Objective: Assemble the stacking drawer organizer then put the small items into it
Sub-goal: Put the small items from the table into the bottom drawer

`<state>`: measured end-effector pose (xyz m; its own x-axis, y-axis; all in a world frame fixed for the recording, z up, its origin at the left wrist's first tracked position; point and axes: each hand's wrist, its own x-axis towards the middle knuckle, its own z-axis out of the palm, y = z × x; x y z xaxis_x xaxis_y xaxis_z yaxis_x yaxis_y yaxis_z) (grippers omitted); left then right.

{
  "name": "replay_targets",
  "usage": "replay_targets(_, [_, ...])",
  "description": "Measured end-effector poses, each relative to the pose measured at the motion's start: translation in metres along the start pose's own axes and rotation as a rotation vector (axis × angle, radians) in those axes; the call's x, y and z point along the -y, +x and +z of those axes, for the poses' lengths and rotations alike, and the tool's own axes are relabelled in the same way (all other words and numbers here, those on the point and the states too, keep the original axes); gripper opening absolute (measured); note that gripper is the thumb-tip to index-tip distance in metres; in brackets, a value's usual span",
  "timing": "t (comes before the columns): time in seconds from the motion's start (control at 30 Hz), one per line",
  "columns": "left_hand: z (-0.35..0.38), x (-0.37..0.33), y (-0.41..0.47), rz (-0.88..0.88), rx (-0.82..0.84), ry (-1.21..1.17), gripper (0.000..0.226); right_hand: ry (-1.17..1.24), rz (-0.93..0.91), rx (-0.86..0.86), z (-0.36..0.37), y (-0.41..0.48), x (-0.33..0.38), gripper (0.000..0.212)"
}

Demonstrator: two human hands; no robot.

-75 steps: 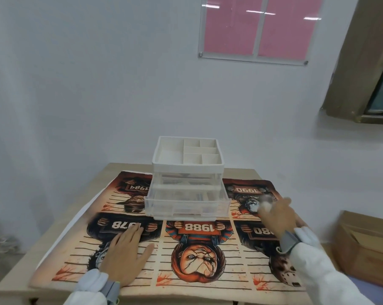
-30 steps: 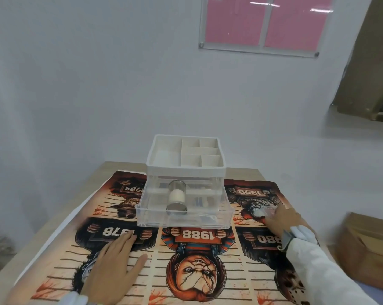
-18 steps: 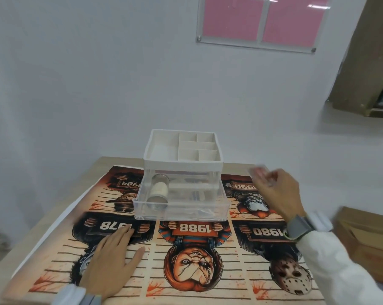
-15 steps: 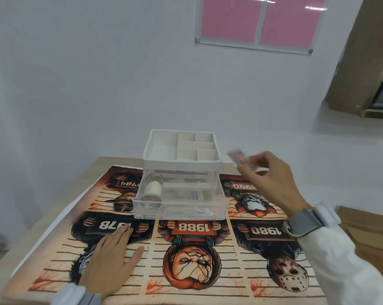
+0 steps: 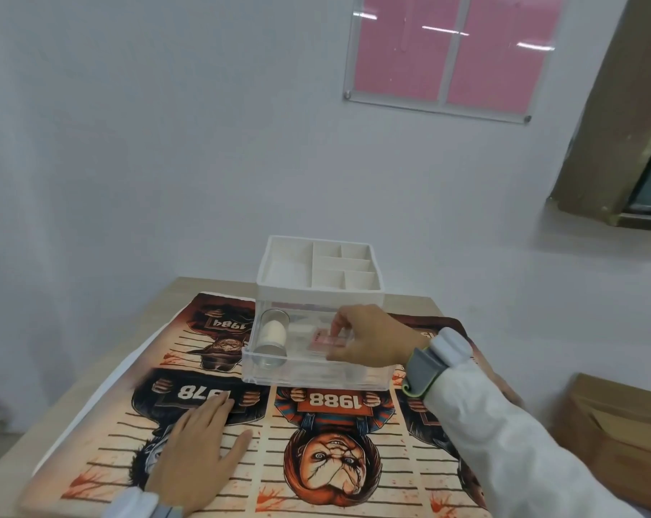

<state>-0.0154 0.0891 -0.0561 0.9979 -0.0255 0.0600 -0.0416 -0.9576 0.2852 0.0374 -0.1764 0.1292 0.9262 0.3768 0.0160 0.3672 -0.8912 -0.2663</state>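
The drawer organizer stands on the table's middle, white divided tray on top, with a clear drawer pulled out toward me. A tape roll lies in the drawer's left side. My right hand reaches into the open drawer, fingers pinched on a small pinkish-red packet held just above the drawer floor. My left hand lies flat, fingers apart, on the printed mat at the near left.
A printed mat with horror figures covers the wooden table. A white wall rises right behind the organizer. Cardboard boxes sit low at the right, beside the table.
My right hand picked the small packet off the mat at the right, lifted it and carried it left into the open drawer. The tape roll rolled to the drawer's left. The left hand stayed flat.
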Motion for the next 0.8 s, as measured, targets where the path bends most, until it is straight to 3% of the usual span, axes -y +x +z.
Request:
replay_targets(0.07, [0.001, 0.002, 0.000, 0.003, 0.001, -0.007, 0.081, -0.085, 0.005, 0.051, -0.001, 0.003, 0.002, 0.048])
replay_targets(0.13, [0.000, 0.005, -0.001, 0.008, 0.028, -0.060, 0.086, -0.056, -0.008, -0.008, -0.004, 0.000, 0.001, 0.055])
replay_targets(0.23, [-0.019, 0.004, -0.001, 0.004, 0.071, -0.284, 0.103, 0.263, -0.064, -0.290, -0.012, -0.019, -0.006, 0.059])
replay_targets(0.33, [-0.057, -0.007, -0.001, 0.035, -0.054, -0.499, 0.109, 0.552, -0.055, -0.480, -0.011, -0.042, -0.031, 0.079])
replay_targets(0.47, [-0.098, -0.024, 0.015, 0.136, -0.121, -0.653, 0.118, 0.593, 0.053, -0.264, 0.012, -0.051, -0.066, 0.135])
replay_targets(0.53, [-0.107, -0.031, 0.031, 0.169, -0.107, -0.661, 0.125, 0.568, 0.076, -0.142, 0.026, -0.047, -0.073, 0.147])
replay_targets(0.63, [-0.112, -0.040, 0.049, 0.221, -0.036, -0.652, 0.130, 0.600, 0.073, -0.082, 0.037, -0.038, -0.076, 0.149])
replay_targets(0.8, [-0.107, -0.041, 0.067, 0.217, -0.032, -0.751, 0.142, 0.684, 0.057, -0.174, 0.039, -0.022, -0.075, 0.124])
